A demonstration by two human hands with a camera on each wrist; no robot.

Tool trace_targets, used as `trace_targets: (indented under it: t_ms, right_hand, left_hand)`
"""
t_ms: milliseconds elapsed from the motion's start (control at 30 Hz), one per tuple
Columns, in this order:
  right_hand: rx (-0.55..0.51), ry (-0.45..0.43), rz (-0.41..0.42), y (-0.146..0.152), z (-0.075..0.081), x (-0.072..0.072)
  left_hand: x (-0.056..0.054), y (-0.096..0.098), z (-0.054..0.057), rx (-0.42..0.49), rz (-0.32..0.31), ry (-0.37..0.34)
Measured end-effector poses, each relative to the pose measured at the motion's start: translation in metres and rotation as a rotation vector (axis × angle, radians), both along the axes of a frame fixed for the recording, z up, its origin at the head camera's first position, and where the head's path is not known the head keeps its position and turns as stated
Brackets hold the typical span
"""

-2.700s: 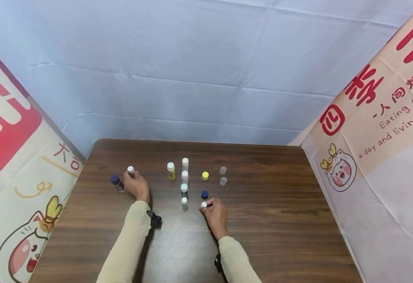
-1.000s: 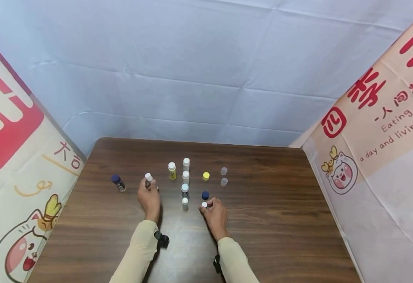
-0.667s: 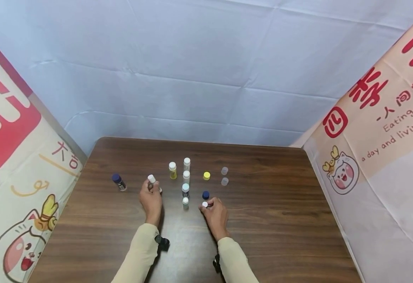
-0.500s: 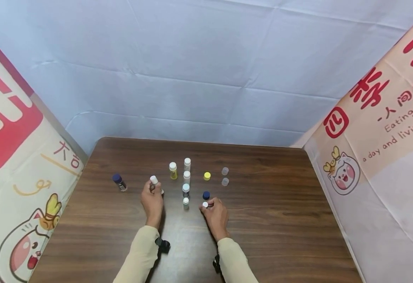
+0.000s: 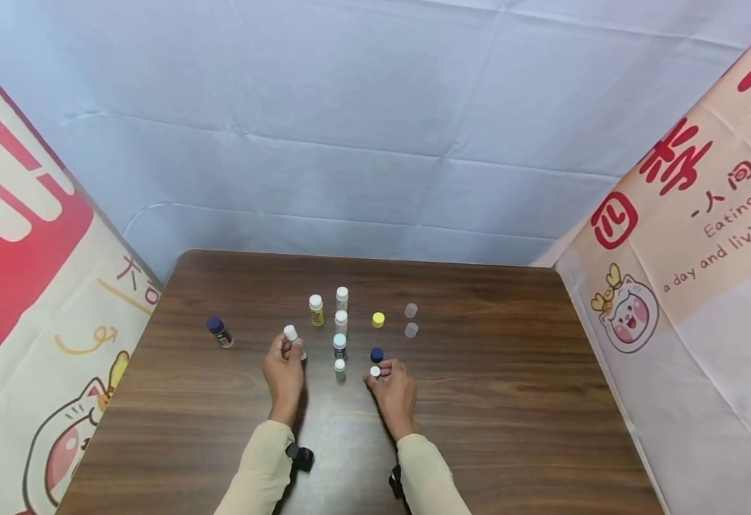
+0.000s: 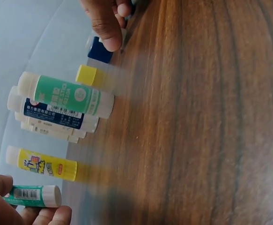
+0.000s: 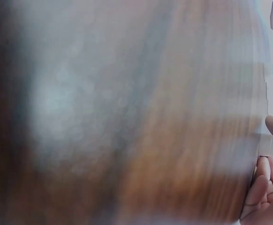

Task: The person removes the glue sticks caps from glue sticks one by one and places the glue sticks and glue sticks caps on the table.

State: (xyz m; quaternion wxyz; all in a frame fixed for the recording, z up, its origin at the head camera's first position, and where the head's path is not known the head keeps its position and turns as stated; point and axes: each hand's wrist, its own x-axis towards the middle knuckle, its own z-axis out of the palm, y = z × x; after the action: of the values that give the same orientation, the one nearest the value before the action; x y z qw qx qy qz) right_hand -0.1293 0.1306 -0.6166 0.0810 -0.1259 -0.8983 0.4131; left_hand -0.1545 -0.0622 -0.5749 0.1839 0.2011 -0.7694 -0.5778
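Note:
My left hand (image 5: 284,375) grips a small green glue stick (image 6: 31,195) with a white cap, tilted and just left of a row of standing glue sticks. Closest to me in that row is a green-labelled glue stick (image 6: 63,93), then a navy-labelled one (image 6: 56,116), with white ones behind. A yellow glue stick (image 5: 317,312) stands beside the row's far end. On the other side, my right hand (image 5: 396,397) pinches a white cap (image 5: 375,372) at the tabletop, close in front of a navy cap (image 5: 377,354). The right wrist view is mostly blurred wood.
A navy-capped glue stick (image 5: 219,332) stands apart on the left. Behind the navy cap lies a yellow cap (image 5: 378,320), with two clear caps (image 5: 410,310) to its right. Fabric backdrops border the brown wooden table (image 5: 511,379) at the back and sides.
My left hand has carried the green glue stick rightward, from beside the navy-capped one to near the row. My right hand has stayed in place with the white cap.

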Motion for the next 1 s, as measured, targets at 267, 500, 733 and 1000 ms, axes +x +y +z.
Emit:
trace_targets:
  t_ms: [267,500,733,1000]
  right_hand:
    - [-0.038,0.039,0.004,-0.0003,0.0028,0.0021]
    - [-0.049,0.035,0.016,-0.0003,0.0048,0.0035]
    - [-0.051,0.01,0.022,0.0004,0.005,0.0036]
    - [-0.059,0.009,0.019,0.0001,0.006,0.0038]
  left_hand:
    - [0.0041,0.0013,-0.0032,0.006,-0.047,-0.02]
    - [0.0063,0.0025,-0.0062,0.001,-0.055,-0.028]
    - [0.0073,0.0028,-0.0057,0.018,-0.069,-0.035]
    - [0.0068,0.0031,-0.0034,0.026,-0.091,-0.034]
